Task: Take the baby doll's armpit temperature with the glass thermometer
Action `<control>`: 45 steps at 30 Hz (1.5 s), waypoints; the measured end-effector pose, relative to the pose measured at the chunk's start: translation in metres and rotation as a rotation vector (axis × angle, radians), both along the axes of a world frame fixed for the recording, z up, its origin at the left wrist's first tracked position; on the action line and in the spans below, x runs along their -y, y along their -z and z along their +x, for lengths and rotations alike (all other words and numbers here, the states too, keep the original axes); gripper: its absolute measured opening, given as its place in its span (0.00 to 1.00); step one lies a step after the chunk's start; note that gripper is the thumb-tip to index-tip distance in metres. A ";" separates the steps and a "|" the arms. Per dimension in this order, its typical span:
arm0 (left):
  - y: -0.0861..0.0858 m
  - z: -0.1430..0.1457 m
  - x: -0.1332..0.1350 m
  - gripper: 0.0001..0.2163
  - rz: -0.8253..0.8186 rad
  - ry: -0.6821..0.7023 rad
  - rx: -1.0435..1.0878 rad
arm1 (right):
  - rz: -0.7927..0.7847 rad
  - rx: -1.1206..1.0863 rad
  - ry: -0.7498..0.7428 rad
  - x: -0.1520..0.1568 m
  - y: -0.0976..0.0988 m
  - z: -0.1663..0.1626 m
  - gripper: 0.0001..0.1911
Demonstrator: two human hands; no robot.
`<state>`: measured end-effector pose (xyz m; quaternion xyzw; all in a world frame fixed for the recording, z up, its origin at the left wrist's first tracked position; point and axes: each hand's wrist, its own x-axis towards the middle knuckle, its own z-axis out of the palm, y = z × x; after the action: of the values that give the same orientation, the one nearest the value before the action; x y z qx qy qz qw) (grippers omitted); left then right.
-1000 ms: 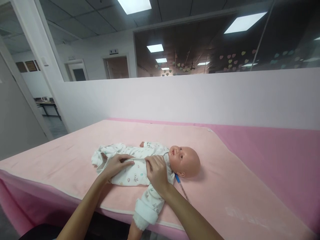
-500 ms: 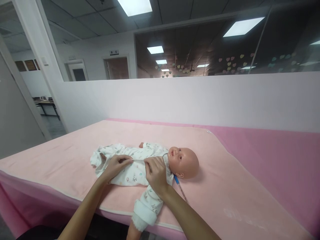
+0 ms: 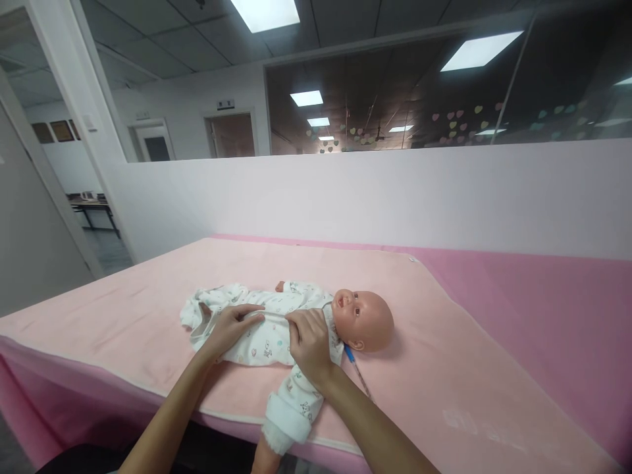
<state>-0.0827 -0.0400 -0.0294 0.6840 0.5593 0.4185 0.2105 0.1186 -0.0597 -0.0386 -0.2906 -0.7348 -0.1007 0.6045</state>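
A baby doll (image 3: 369,320) lies on its back with its head to the right, dressed in a white printed romper (image 3: 261,343). My right hand (image 3: 311,339) is closed on the romper's front edge at the chest. Toward the belly, my left hand (image 3: 237,329) pinches the same edge between thumb and fingers. A strip of fabric runs taut between the two hands. The doll's near arm, in a rolled sleeve (image 3: 291,418), points over the bed's front edge. The romper's leg end (image 3: 195,316) lies loose and bunched at the left.
A thin stick with a blue end (image 3: 349,354) lies beside the doll's neck. A peach blanket (image 3: 444,368) covers the pink padded surface (image 3: 543,303). A low white wall (image 3: 370,197) with glass above stands behind, and a doorway opens at the left.
Both hands stay on the romper with barely any movement. The fabric between them sits a little looser and more folded than before.
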 end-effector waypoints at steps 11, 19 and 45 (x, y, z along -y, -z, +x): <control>0.007 -0.004 -0.003 0.19 -0.005 0.043 0.067 | 0.002 0.012 -0.002 0.000 0.000 0.000 0.08; 0.006 -0.002 -0.002 0.17 0.037 0.011 0.034 | 0.010 0.003 -0.016 0.000 0.000 0.000 0.08; 0.010 0.001 -0.001 0.14 0.149 0.048 0.027 | 0.022 -0.007 -0.016 0.000 -0.001 0.000 0.08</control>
<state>-0.0816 -0.0388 -0.0397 0.7052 0.5071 0.4629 0.1768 0.1184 -0.0601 -0.0373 -0.2785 -0.7339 -0.1029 0.6110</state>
